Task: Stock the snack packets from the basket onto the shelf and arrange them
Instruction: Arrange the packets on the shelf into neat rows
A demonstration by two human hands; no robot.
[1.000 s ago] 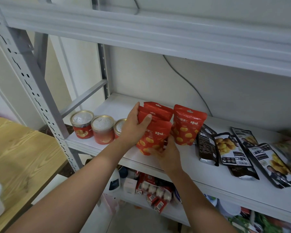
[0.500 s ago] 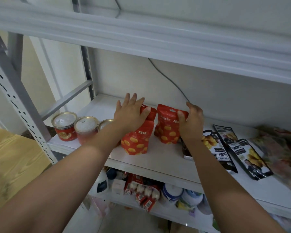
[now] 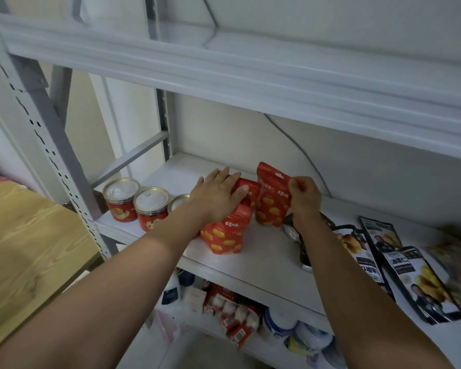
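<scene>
L hand [image 3: 218, 199]: fingers straight, flat on red snack packets [image 3: 225, 234]. R hand [image 3: 305, 199]: fingers pinch upright red packet [image 3: 272, 203] just right of L fingers, on shelf [image 3: 264, 262].

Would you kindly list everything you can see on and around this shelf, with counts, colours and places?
red snack packets: three visible, red with yellow spots, upright mid-shelf
tins: three, red with pale lids, shelf's left end, third partly hidden
black packets: about four, black with yellow pictures, lying flat at right
shelf: one, white, holding all above
lower shelf goods: count unclear, mixed colours, below
table: one, light wood, far left
cable: one, dark, on back wall
left hand: rests flat on the left red packets' tops
right hand: pinches the rightmost red packet at its edge
</scene>
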